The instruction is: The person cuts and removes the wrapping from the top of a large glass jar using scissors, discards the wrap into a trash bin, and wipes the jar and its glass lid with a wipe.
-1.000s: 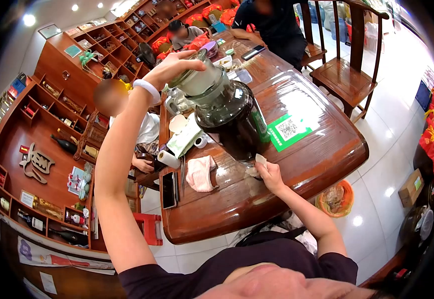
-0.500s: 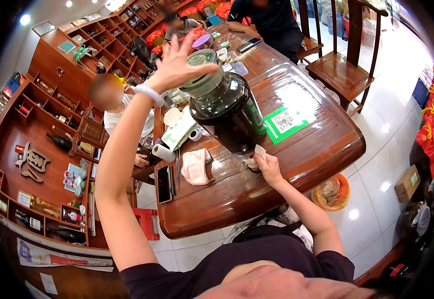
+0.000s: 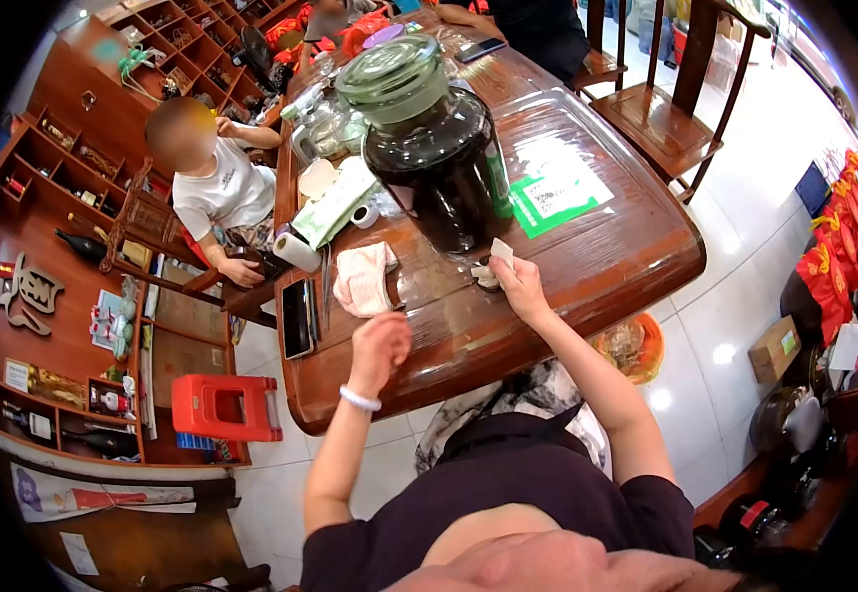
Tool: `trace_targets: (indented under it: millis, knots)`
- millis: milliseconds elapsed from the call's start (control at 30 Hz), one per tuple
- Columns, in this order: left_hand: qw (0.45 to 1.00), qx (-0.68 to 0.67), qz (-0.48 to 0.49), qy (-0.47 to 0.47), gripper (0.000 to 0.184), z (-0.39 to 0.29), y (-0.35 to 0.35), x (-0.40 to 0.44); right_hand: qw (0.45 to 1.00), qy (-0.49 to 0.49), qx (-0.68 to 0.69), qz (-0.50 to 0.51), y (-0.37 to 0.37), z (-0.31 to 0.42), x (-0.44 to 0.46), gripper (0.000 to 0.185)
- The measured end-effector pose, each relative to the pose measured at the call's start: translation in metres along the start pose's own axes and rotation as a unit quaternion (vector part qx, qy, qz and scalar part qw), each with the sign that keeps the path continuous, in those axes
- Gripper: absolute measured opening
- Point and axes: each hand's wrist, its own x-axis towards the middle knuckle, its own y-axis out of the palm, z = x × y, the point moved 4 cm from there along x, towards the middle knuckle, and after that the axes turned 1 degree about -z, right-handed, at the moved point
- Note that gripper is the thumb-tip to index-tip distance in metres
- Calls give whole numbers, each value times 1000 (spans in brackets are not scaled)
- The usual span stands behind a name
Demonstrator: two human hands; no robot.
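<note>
A large glass jar (image 3: 434,163) of dark liquid stands upright on the wooden table (image 3: 429,345), its glass lid (image 3: 390,74) seated on the neck. Low at the jar's near side, my right hand (image 3: 520,286) pinches a piece of white paper (image 3: 501,254). My left hand (image 3: 381,347), with a white bangle on its wrist, hovers over the table's front edge, fingers curled; I see nothing in them. Just beyond it lies a pink cloth (image 3: 364,279). A green card with a QR code (image 3: 555,197) lies right of the jar.
A phone (image 3: 298,318), a paper roll (image 3: 296,251) and a wipes packet (image 3: 338,202) are on the table's left part. One person (image 3: 227,187) sits at the left, others at the far end. A red stool (image 3: 224,407) and orange bin (image 3: 636,348) stand on the floor.
My left hand has left the jar's lid and come down toward me, its spread fingers now curled. My right hand stays at the jar's base with the paper. The view has tilted downward.
</note>
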Motion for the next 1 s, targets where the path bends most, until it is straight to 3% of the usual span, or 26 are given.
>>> trace_targets:
  millis: [33, 67, 133, 200, 267, 300, 367, 400, 433, 467, 500, 567, 600, 633, 667, 867, 1000]
  knots:
    - [970, -243, 16, -21, 39, 20, -23, -5, 999, -13, -27, 12, 2, -1, 8, 31]
    - [931, -353, 96, -3, 53, 36, -41, -9, 1000, -6, 3, 6, 4, 11, 6, 33]
    - [895, -419, 144, 49, 53, 43, -51, -11, 1000, 1, -12, 7, 2, 1, 17, 34]
    - [889, -430, 151, 42, 55, 50, -54, -17, 996, 77, 40, 11, 3, 10, 8, 38]
    - [898, -398, 187, 30, 56, 50, -48, -15, 985, 22, 171, -20, 5, 10, 10, 44]
    - [919, -361, 157, 17, 54, 50, -48, -9, 994, -5, 100, -42, -5, -8, 15, 48]
    - [917, -379, 123, 10, 49, 43, -47, -8, 991, -1, 114, -72, 2, 14, 10, 51]
    - [914, -385, 132, 12, 48, 41, -48, -7, 998, -21, 33, -40, -4, -4, 16, 50]
    - [910, -387, 147, 13, 47, 39, -46, -7, 989, 37, 146, 4, 9, 9, 9, 47]
    - [912, -380, 150, 22, 48, 38, -45, -9, 996, 26, 83, 17, 11, 14, 6, 48]
    - [913, -372, 165, 22, 48, 35, -42, -6, 987, 39, 155, -20, 16, 10, 4, 46]
    - [900, -403, 161, 39, 48, 27, -57, -16, 992, -8, -110, -58, 51, 2, 2, 41]
    - [900, -394, 187, 3, 48, 33, -46, 2, 990, -3, -97, -100, 33, -6, -11, 38]
    - [901, -394, 178, 22, 49, 32, -50, -4, 998, 0, 44, -40, 46, 23, -22, 34]
    - [903, -389, 184, 12, 50, 33, -51, 0, 993, -61, 38, -89, 47, 20, -23, 40]
    - [912, -373, 172, -14, 56, 37, -55, 10, 959, -211, -143, -122, 43, 11, -26, 34]
    - [917, -366, 157, -13, 62, 36, -57, 9, 958, -214, -149, -117, 39, 15, -31, 32]
